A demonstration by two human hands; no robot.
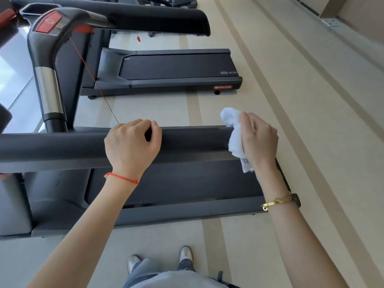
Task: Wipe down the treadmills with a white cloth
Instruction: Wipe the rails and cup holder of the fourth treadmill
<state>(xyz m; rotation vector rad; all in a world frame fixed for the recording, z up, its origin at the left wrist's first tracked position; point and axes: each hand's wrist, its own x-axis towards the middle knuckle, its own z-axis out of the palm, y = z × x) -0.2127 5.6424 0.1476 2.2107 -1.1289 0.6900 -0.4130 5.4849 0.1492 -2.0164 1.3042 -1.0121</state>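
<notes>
Nearest to us, our own shoes [160,259] stand on the pale floor [270,235] just short of the near treadmill [176,213], whose long side rail runs across in front of our feet with the dark belt [187,183] beyond it. Above the belt lies the padded handrail [62,146], and both our hands are on it. Our left hand [132,142] sits midway along it, fingers curled over the top and gripping the bar itself, which we judge steadies us and not the machine; a treadmill this size is heavy and will not shift under a wipe. Our right hand [259,140] is at the handrail's free end, fingers wrapped around the white cloth [234,134], which is bunched between palm and bar, one tuft standing above the fingers and a tagged corner hanging below the wrist. The cloth looks soft, light and limp, so we would keep it balled in the palm and press through it; held by a corner it would only flap. The handrail's covering looks matte and slightly yielding, probably grippy enough to drag the cloth, so firm, slow strokes should suit it. Farther off, a red safety cord [89,71] slants down from the console [49,22], where we would wipe lightly. Beyond stands a second treadmill [176,67]. We see no containers here.
</notes>
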